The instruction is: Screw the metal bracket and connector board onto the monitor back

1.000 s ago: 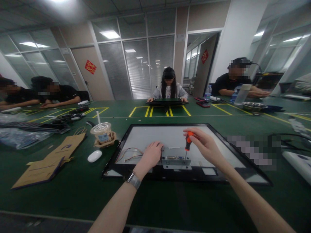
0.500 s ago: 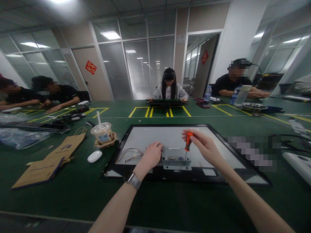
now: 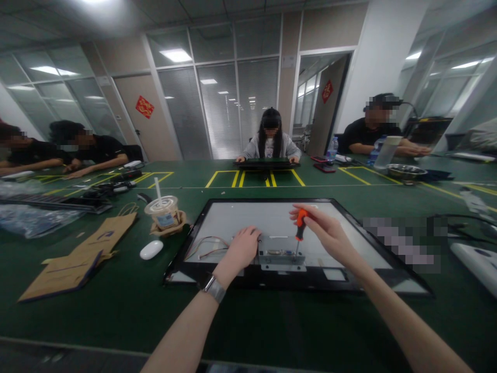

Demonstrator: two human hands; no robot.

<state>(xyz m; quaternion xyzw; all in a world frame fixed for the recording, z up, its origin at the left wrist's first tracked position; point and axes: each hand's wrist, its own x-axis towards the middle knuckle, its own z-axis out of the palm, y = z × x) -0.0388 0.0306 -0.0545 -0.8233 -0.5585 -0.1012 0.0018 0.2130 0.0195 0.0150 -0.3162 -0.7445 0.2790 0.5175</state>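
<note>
A flat monitor panel [image 3: 240,217] with a black frame lies on the green table, its pale back facing up. Near its front edge sits a metal bracket [image 3: 282,260] bearing a row of connector ports. My left hand [image 3: 241,247] is closed over the bracket's left end; its fingertips are partly hidden. In my right hand [image 3: 326,233] is a screwdriver [image 3: 300,223] with an orange and black handle, gripped between thumb and fingers. The screwdriver stands almost upright, its tip at the right part of the bracket. Thin cables [image 3: 212,247] lie on the panel left of my left hand.
Left of the panel are a drink cup [image 3: 163,212] in a cardboard holder, a white mouse [image 3: 151,250] and a brown paper bag [image 3: 77,259]. A white device [image 3: 476,269] and cables lie at right. Across the table, a person [image 3: 269,137] holds a dark panel.
The fingers of my right hand have shifted slightly on the screwdriver handle, which has turned a little. The bracket, the panel and my left hand stay where they were.
</note>
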